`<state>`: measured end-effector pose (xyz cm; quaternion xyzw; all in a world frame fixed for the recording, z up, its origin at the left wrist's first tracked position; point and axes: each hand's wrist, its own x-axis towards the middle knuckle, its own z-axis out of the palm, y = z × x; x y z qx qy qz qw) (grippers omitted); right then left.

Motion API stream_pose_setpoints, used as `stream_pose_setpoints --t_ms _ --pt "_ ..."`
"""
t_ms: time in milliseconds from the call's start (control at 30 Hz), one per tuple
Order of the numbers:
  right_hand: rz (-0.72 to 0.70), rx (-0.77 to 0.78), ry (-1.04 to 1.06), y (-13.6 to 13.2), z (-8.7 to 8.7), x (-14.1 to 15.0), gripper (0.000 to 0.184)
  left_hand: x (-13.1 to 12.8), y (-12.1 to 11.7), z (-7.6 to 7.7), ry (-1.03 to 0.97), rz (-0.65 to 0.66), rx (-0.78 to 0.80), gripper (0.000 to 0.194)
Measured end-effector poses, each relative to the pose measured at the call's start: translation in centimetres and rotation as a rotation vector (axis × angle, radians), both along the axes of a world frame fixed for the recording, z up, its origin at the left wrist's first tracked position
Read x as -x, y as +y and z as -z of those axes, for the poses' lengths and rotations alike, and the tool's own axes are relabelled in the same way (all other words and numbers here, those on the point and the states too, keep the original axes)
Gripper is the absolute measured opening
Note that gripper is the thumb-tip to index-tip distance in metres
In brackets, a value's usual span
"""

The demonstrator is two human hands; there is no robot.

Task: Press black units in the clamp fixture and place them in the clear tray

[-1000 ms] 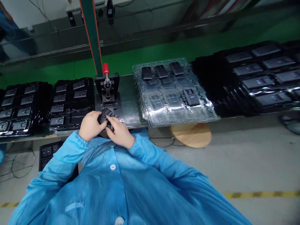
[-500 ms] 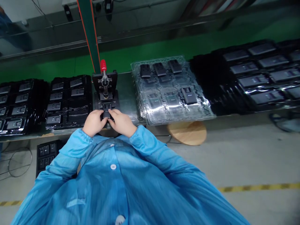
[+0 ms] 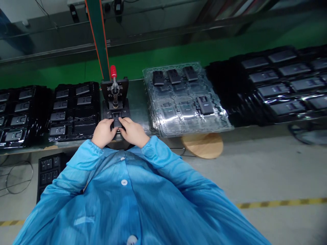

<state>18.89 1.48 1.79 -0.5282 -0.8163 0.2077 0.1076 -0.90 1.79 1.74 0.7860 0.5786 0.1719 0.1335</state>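
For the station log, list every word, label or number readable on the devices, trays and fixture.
No text can be read. The markings on the black device in the clear plastic tray and on the device in the toggle-clamp fixture are too small and blurred.

workbench (image 3: pixel 138 102) | black trays (image 3: pixel 95 102) left and right | clear blister tray (image 3: pixel 152 112) | toggle-clamp jig (image 3: pixel 114 89)

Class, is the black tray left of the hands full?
Partly empty: the black tray holds devices in most pockets, but two near the left hand look bare.
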Motion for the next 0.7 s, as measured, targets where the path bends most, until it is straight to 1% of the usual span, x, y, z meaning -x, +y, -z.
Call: stream_pose_setpoints --t_ms 233,367,433,500,567,633,700 --pt "-0.001 0.001 -0.024 0.1 -0.1 0.1 0.060 0.1 0.1 0.3 -0.009 0.004 -0.017 0.040" --pt "-0.001 0.004 -0.046 0.4 -0.2 0.3 0.060 0.2 0.3 0.7 -0.018 -0.012 -0.007 0.038" --pt "0.000 0.006 -0.058 0.4 -0.3 0.4 0.059 0.1 0.4 0.7 -0.018 -0.009 0.001 0.037" --pt "0.002 0.005 -0.056 0.1 -0.5 0.4 0.058 0.1 0.2 0.2 -0.023 0.008 0.002 0.035" --pt "0.009 -0.027 -0.010 -0.6 -1.1 0.1 0.056 0.4 -0.3 -0.7 -0.051 0.010 -0.015 0.035" --pt "0.030 -0.106 0.089 -1.4 -2.3 -0.4 0.051 1.0 -1.5 -1.8 -0.112 -0.017 -0.043 0.035" --pt "0.057 -0.219 0.226 -1.8 -3.9 -1.3 0.043 2.1 -3.1 -2.9 -0.187 -0.057 -0.066 0.031"
